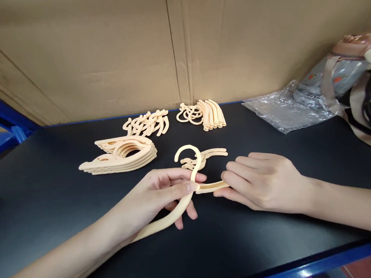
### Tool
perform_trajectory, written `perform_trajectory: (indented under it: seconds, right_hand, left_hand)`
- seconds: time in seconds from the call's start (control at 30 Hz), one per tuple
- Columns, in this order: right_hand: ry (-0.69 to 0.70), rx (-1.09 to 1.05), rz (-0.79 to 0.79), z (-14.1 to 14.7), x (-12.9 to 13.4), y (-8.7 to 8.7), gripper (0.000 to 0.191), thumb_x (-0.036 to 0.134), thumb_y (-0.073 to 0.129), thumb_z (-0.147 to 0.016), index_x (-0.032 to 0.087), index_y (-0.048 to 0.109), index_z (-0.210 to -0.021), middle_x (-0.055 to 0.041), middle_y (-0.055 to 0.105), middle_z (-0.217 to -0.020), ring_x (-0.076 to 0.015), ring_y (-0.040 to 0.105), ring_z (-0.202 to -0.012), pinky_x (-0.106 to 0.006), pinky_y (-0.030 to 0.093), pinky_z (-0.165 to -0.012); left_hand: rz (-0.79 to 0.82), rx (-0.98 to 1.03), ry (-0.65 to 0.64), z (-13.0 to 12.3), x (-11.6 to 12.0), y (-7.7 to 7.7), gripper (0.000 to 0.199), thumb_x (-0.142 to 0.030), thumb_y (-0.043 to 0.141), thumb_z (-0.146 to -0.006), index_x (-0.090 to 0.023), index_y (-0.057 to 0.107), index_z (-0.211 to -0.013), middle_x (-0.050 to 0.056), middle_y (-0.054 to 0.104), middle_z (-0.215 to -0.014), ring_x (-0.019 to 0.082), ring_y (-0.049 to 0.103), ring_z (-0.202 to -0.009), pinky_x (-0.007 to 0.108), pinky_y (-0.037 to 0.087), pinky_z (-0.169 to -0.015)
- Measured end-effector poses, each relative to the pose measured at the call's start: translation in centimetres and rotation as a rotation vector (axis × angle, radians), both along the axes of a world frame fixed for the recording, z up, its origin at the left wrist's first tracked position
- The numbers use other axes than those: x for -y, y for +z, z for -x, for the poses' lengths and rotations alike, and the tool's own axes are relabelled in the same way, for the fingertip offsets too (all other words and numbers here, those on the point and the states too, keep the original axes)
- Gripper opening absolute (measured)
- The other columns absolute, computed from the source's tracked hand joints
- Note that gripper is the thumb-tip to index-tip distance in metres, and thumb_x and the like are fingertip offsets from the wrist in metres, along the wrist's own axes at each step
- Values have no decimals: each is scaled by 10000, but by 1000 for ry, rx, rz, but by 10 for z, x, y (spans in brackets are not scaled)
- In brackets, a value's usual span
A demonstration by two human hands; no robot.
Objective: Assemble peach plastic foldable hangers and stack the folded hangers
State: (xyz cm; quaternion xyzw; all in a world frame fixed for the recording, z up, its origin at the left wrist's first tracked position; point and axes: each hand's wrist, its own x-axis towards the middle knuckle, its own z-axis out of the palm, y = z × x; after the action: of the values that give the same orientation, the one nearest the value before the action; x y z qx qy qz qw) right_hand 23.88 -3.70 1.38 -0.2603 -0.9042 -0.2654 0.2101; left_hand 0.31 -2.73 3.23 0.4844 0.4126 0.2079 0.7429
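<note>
Fingers of the left hand (159,192) are pinching a hooked piece (193,172) at its joint above the table (246,254), apparently steadying it; the right hand (264,182) is clamping fingers around a grooved bar (210,188) touching it. Behind, folded hangers (126,161) are lying stacked, seemingly saving space.

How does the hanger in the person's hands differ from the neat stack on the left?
The hanger is held by the left hand and right hand; the stack rests on the table. The hanger is a single one, while the stack has several layers. Both are pale cream and curved.
</note>
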Motion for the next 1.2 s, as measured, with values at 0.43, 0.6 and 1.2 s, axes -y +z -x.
perform_trajectory:
  seconds: [0.43,0.6,1.2]
  right_hand:
    - [23,-38,198,-2,0,0,403,358,455,-998,182,543,-646,38,517,-551,-112,423,-469,-284,267,-497]
    - [-17,-42,347,-1,2,2,395,356,440,-994,176,570,-667,34,545,-564,-112,481,-479,-279,288,-500]
    - [-139,-96,645,-10,-12,3,424,448,438,-981,184,563,-674,40,561,-573,-103,470,-479,-262,280,-499]
  left_hand:
    - [-40,14,-46,3,-1,-8,305,-310,685,-871,-146,709,-1127,23,724,-629,82,630,-507,127,531,-516]
    - [-63,-19,-43,3,-1,-11,315,-308,670,-881,-155,700,-1156,16,728,-644,90,640,-556,139,539,-539]
    - [-400,-128,-166,0,5,-13,237,-344,479,-973,-231,679,-1033,13,722,-1007,108,673,-649,176,528,-541]
